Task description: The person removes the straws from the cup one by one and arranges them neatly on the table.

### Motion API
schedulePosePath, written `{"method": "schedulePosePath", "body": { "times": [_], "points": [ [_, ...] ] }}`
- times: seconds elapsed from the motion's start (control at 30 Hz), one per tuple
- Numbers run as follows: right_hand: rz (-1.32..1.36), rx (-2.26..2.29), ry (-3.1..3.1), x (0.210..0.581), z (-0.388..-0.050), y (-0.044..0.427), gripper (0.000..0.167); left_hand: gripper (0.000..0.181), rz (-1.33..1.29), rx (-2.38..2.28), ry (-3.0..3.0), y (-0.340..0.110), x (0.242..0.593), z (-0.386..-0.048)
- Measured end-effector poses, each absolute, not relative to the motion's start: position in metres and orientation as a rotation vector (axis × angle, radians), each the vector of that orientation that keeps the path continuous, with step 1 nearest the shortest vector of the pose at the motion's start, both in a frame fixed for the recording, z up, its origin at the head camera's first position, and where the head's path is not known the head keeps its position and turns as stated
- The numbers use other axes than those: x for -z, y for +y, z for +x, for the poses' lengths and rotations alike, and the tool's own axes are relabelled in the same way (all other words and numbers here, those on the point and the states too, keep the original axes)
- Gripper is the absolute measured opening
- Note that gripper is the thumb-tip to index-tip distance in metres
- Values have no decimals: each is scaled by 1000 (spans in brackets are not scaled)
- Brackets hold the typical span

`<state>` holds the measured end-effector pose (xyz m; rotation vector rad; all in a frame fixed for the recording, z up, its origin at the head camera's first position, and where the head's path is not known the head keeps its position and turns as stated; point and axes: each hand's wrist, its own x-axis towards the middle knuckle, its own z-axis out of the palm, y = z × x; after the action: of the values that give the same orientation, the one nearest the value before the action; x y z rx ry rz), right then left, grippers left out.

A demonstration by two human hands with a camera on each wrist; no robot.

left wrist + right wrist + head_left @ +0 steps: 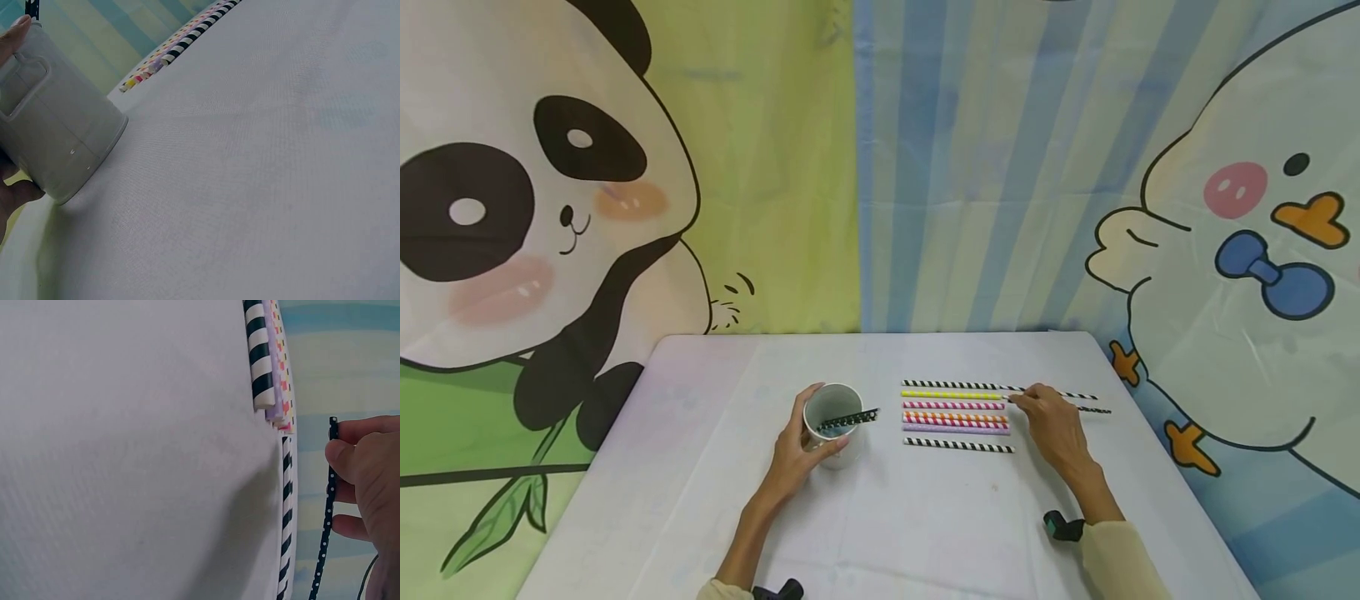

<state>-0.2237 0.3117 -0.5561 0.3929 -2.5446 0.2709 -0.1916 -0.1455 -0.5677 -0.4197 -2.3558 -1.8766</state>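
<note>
My left hand (795, 446) holds a pale mug (838, 457) round its side, tilted in the left wrist view, its handle (28, 94) showing there. Black paper straws with white dots (850, 419) lean in the mug and stick out over its rim to the right. My right hand (1056, 429) pinches a black straw with white dots (325, 528) between thumb and fingers, lifted off the table in the right wrist view. Left of that hand lies a row of straws: yellow (951, 395), pink-striped (953, 406), orange (955, 416), purple (955, 430) and black-and-white striped (958, 445).
Another black-and-white striped straw (951, 384) lies at the back of the row, with one more striped straw (285, 512) beyond its right end. A white cloth covers the table (887, 525). Behind it hangs a printed curtain (970, 167) with a panda and a duck.
</note>
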Motion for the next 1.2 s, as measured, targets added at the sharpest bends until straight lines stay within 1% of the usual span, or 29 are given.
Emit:
{"method": "schedulePosePath", "body": {
  "times": [0.2,1.2],
  "points": [
    [328,-262,-2645,562,-227,316,18,93,-417,1879,-2355,-145,568,-192],
    [319,-157,-2754,572,-239,317,18,93,-396,1860,-2366,-145,567,-191]
  ]
}}
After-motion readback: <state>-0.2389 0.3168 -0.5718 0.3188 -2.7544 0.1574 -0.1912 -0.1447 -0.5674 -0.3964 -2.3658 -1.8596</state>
